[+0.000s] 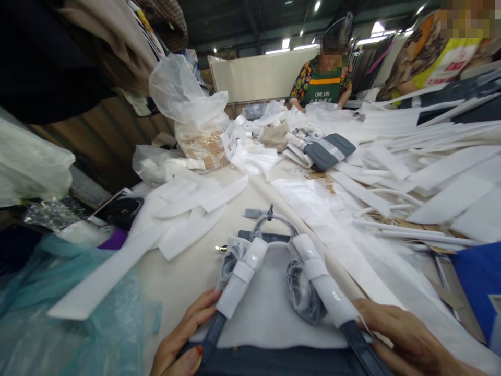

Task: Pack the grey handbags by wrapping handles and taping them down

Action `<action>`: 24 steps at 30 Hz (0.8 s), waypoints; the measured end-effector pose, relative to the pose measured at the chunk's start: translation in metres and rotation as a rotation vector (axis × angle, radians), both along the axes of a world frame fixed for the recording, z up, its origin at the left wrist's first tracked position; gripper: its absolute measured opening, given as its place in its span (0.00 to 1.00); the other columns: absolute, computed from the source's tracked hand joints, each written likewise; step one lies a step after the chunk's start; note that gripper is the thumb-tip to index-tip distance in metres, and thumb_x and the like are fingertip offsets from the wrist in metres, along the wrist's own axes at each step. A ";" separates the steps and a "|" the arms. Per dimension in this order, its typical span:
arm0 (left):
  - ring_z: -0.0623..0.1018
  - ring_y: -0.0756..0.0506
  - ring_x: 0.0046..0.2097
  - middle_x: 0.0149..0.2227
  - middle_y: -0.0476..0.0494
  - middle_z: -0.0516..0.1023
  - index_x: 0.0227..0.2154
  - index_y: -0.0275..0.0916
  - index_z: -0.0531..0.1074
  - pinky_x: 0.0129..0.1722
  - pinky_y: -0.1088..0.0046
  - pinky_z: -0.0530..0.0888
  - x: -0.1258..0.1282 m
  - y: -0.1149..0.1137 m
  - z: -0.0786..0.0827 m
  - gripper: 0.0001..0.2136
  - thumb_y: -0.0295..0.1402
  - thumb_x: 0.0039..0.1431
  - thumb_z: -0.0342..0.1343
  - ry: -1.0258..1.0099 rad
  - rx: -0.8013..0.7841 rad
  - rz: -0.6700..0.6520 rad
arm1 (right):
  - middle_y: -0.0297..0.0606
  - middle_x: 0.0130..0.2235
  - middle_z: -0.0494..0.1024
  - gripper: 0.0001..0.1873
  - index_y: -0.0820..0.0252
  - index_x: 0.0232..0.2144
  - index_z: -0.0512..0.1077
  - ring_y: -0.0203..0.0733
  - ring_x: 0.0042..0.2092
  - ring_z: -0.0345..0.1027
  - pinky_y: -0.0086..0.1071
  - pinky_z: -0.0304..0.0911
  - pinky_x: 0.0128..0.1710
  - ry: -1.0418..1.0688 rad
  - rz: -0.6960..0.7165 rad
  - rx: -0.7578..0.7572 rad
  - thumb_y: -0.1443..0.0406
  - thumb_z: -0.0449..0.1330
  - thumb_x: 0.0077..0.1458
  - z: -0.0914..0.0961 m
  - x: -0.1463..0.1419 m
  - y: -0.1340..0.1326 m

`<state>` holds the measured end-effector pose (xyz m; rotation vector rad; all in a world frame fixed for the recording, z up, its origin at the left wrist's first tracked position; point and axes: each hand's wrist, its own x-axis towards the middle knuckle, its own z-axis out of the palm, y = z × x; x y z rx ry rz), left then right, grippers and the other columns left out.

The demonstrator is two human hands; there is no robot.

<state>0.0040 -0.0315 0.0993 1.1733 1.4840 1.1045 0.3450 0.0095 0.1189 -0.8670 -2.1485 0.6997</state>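
A dark blue-grey handbag (274, 360) lies in front of me on the table, its lower part cut off by the view's bottom edge. Over it is a white foam sheet (270, 308). Its two handles are wrapped in white foam sleeves (243, 277), with clear-plastic-wrapped parts (303, 292) between and beside them. My left hand (186, 334) grips the bag's left side, thumb and fingers around the edge by the handle base. On the opposite side, my right hand (407, 334) has curled fingers on the bag's edge near the right handle base; its fingertips are partly hidden.
White foam strips (195, 209) lie left, and many more foam pieces (450, 172) are heaped right. A folded dark grey bag (331, 150) sits further back near a plastic-wrapped carton (207, 146). Teal plastic (78, 313) hangs at left. Two co-workers stand across the table.
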 end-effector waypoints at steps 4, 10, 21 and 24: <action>0.64 0.33 0.59 0.50 0.43 0.76 0.35 0.46 0.80 0.61 0.60 0.57 0.001 0.000 0.000 0.24 0.58 0.43 0.57 0.004 0.020 -0.004 | 0.37 0.37 0.80 0.13 0.49 0.39 0.74 0.44 0.34 0.76 0.26 0.71 0.31 0.030 -0.120 -0.093 0.69 0.56 0.52 -0.026 0.006 -0.013; 0.64 0.34 0.59 0.47 0.42 0.77 0.33 0.44 0.80 0.59 0.61 0.59 -0.002 -0.002 -0.002 0.19 0.54 0.48 0.57 0.000 0.081 -0.028 | 0.38 0.35 0.80 0.08 0.50 0.32 0.77 0.43 0.34 0.75 0.25 0.70 0.32 0.196 -0.244 -0.280 0.60 0.57 0.55 -0.033 0.001 -0.020; 0.72 0.38 0.50 0.41 0.42 0.77 0.35 0.42 0.77 0.52 0.66 0.68 -0.030 0.001 -0.029 0.24 0.57 0.51 0.51 0.192 0.255 -0.263 | 0.42 0.46 0.77 0.20 0.51 0.41 0.77 0.53 0.47 0.72 0.38 0.69 0.46 -0.057 -0.369 -0.486 0.49 0.56 0.53 -0.027 0.024 -0.036; 0.74 0.38 0.47 0.45 0.43 0.76 0.41 0.44 0.74 0.50 0.68 0.70 -0.042 0.002 -0.042 0.31 0.60 0.37 0.59 0.292 0.425 -0.365 | 0.41 0.52 0.73 0.31 0.48 0.49 0.73 0.59 0.53 0.66 0.43 0.65 0.51 -0.063 -0.360 -0.432 0.46 0.63 0.43 -0.021 0.027 -0.044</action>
